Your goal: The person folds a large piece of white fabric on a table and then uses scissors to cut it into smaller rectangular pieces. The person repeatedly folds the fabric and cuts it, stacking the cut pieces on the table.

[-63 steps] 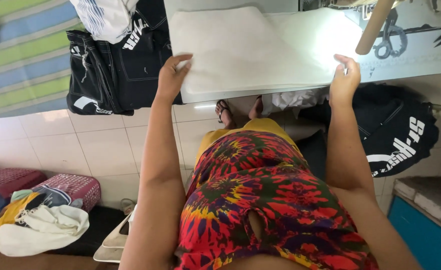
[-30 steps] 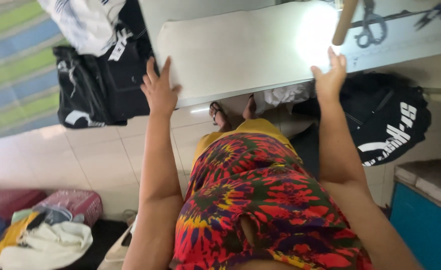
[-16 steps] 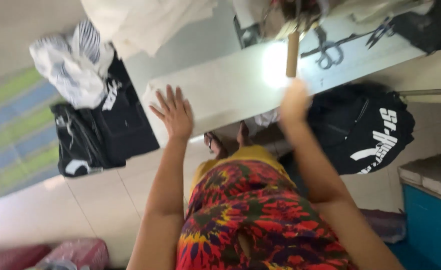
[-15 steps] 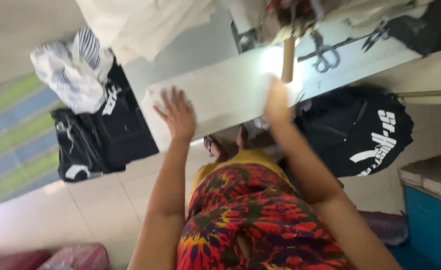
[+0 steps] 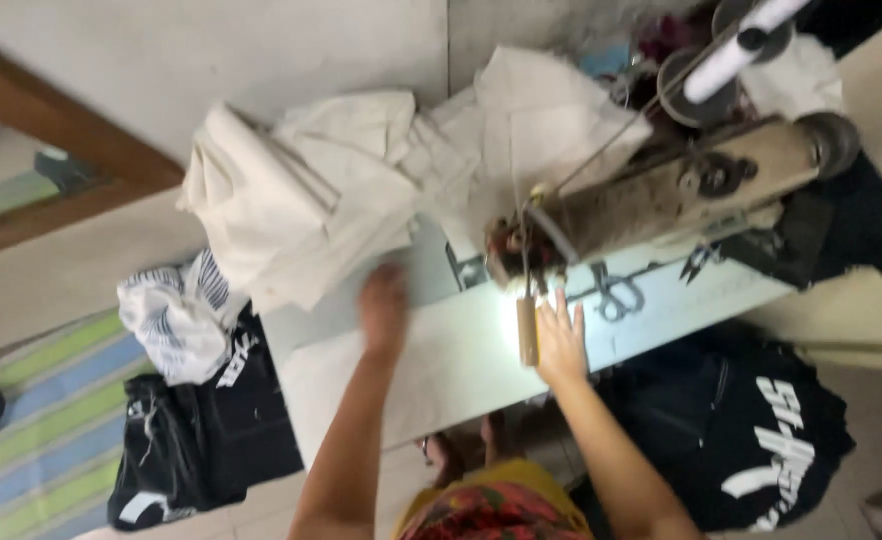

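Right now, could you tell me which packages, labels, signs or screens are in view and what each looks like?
No packages, signs or screens.
Black garment, lower right beside the table: large white printed lettering.
Black garment, lower left by the striped cloth: white print near its top edge.

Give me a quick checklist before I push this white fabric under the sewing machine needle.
1. Left hand on the white fabric: ok, flat, though blurred.
2. Right hand near the needle area: ok, flat beside it.
3. Fabric lying smooth: ok.
4. Scissors away from hands: ok, behind the right hand.
5. Needle threaded: cannot tell.
6. Cloth pile off the sewing path: cannot tell.
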